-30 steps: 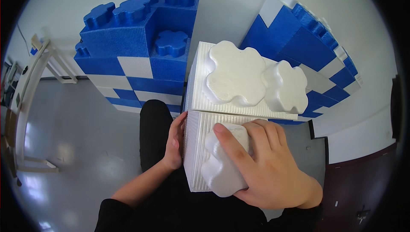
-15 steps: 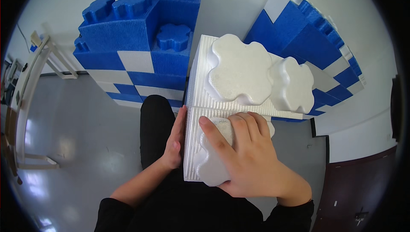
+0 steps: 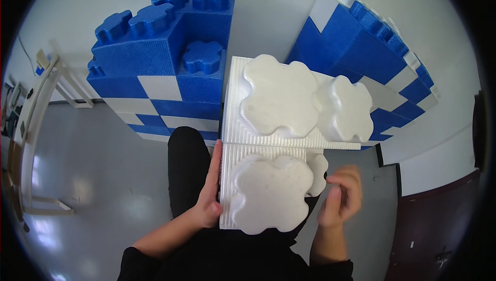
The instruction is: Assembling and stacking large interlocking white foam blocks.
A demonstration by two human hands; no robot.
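Note:
Two large white building blocks with lobed studs stand before me, ridged around the studs. The farther white block point(image 3: 324, 139) has two studs on its visible face and meets the nearer white block point(image 3: 227, 188) along a straight seam. My left hand point(image 3: 209, 198) lies flat against the left side of the nearer block, with its fingers stretched upward near the seam. My right hand point(image 3: 342, 198) is off the blocks, just right of the nearer one's smaller stud point(image 3: 319, 173). Its fingers are loosely bent, the thumb apart, and nothing shows in them; the fingertips are slightly blurred.
A stack of blue and white blocks point(image 3: 134, 53) stands ahead on the left. Another curved stack point(image 3: 356, 43) stands ahead on the right against the pale wall. A white-framed table point(image 3: 32, 105) is at far left, a dark red door point(image 3: 429, 229) at lower right.
My right hand has let go of the nearer block's stud and moved right, uncovering it. The left hand stays on the block's side. The view has shifted slightly.

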